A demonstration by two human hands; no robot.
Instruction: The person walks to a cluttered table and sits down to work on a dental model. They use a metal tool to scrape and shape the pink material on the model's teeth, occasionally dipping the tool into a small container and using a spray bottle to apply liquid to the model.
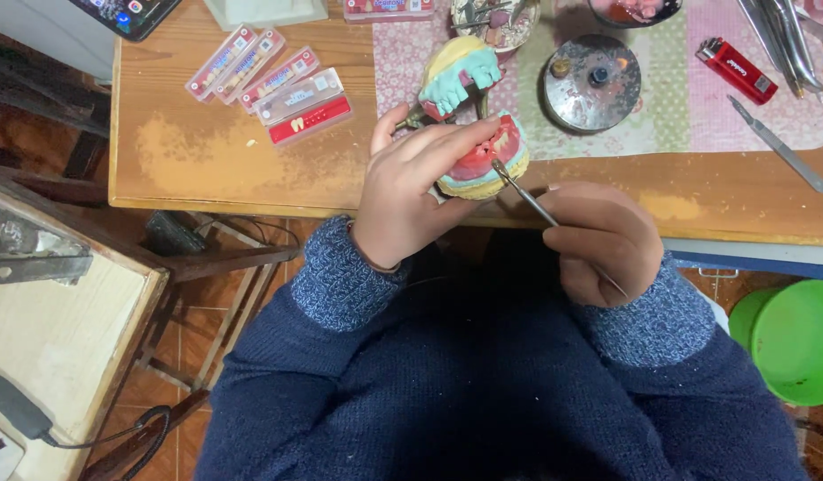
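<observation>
Pink wax denture model point(484, 162) gripped by left hand point(411, 191), right hand point(598, 240) pinching metal tool point(523, 191)

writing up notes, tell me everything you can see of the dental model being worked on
The dental model is hinged open at the wooden table's near edge: a yellow-and-teal upper half tilted up and back, and a cream lower half topped with red wax. The left hand grips the lower half; a thin metal tool in the right hand touches the wax.
</observation>
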